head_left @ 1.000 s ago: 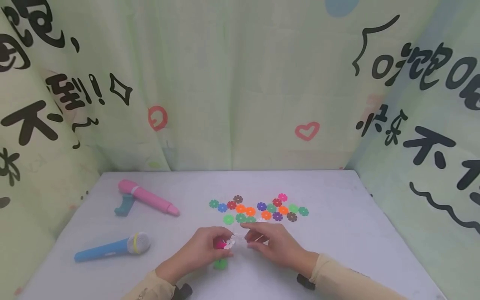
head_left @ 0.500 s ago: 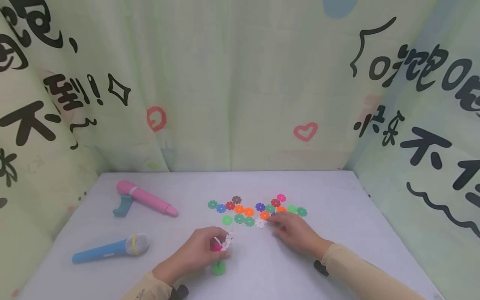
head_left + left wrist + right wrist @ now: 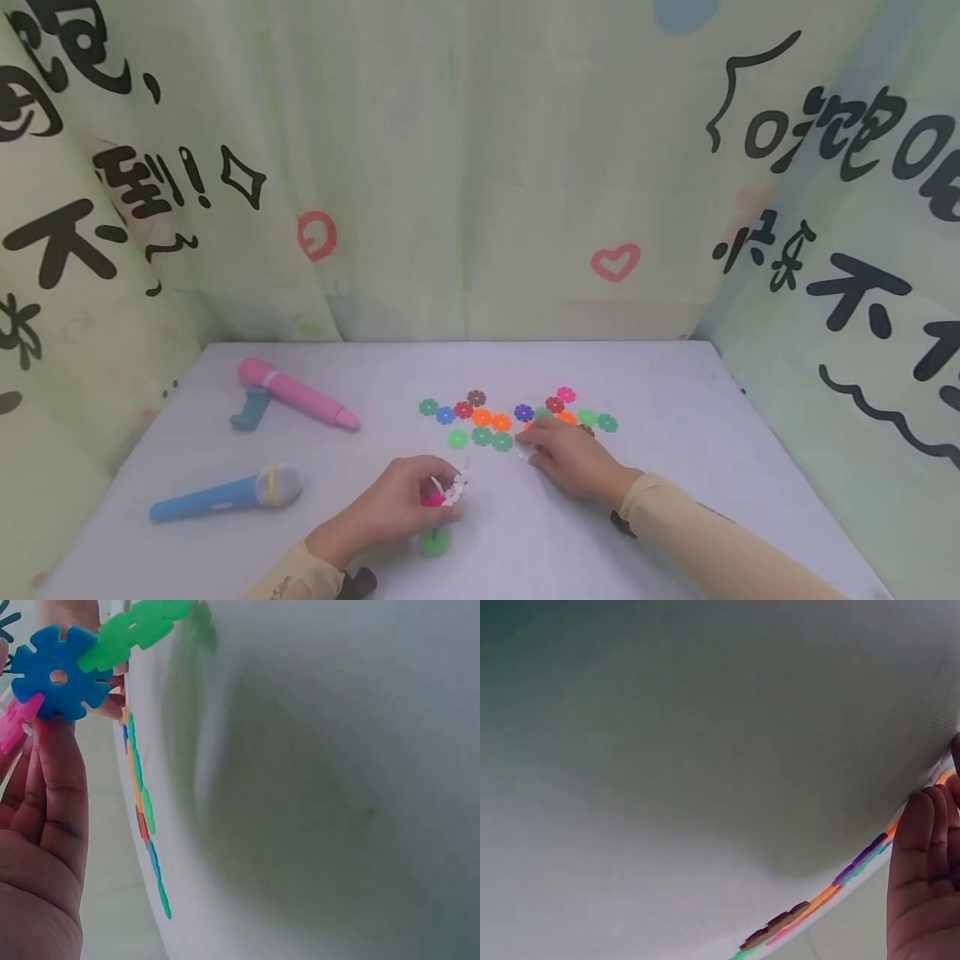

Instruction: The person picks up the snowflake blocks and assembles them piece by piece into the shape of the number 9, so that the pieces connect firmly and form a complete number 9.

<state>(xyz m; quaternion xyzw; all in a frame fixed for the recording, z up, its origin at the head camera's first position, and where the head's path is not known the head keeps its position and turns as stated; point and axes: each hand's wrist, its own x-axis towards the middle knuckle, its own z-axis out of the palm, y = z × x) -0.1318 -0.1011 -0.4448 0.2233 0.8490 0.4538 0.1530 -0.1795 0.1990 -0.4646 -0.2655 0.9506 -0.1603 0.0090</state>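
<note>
Cluster [image 3: 75, 660] is before the loose discs [image 3: 500, 422], pinched by the left hand [image 3: 408, 498], probably so that its free edges are reachable. The right hand [image 3: 573, 458] reaches to a white disc [image 3: 525, 455] at the loose discs' near edge; whether its fingers grip, I cannot tell.

Premises: a cloth-walled booth resembling a play corner; the wider building cannot be determined. Pale green cloth [image 3: 465, 167] bearing black lettering [image 3: 851, 298] stands behind the white counter [image 3: 690, 392] and along its left and right sides. Toy-like pink microphone [image 3: 303, 398], blue microphone [image 3: 217, 499] and coloured notched discs [image 3: 482, 436] lie on the counter.
</note>
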